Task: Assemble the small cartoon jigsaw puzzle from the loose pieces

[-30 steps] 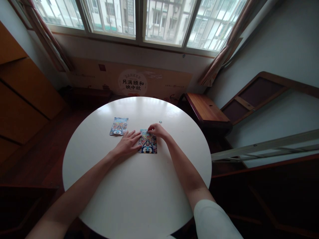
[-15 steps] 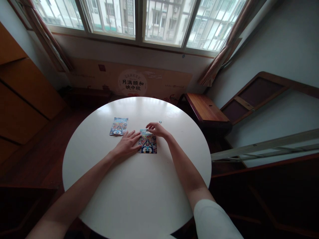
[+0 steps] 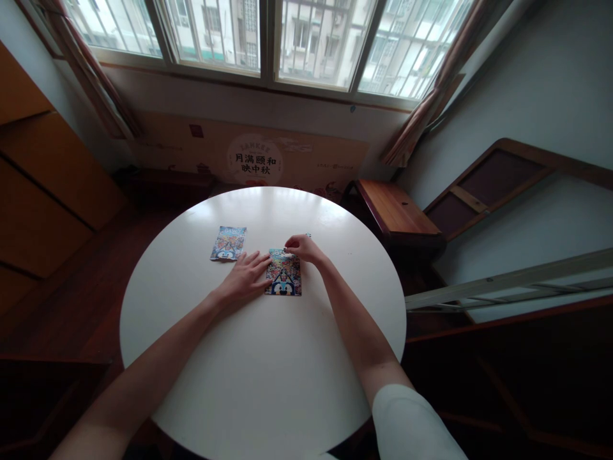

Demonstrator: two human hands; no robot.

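Observation:
A small, colourful jigsaw puzzle (image 3: pixel 284 276) with a blue cartoon face along its near edge lies flat on the white round table (image 3: pixel 268 364). My left hand (image 3: pixel 245 275) rests flat, fingers spread, with its fingertips on the puzzle's left edge. Over the top right of the puzzle, my right hand (image 3: pixel 302 248) pinches a small dark puzzle piece (image 3: pixel 286 250) between thumb and fingers. A pale gap shows in the puzzle just below that piece. Just beyond my right hand lies a loose puzzle piece (image 3: pixel 308 235), partly hidden by the hand.
Left of the puzzle lies a printed packet (image 3: pixel 228 243) with similar artwork. A wooden side table (image 3: pixel 400 204) stands beyond the table's right edge. Behind are a printed banner (image 3: pixel 306 153) and barred windows (image 3: pixel 316 41).
My right hand has shifted slightly right, its fingers more tightly closed, and now covers part of the loose piece. My left hand and the puzzle stay in place.

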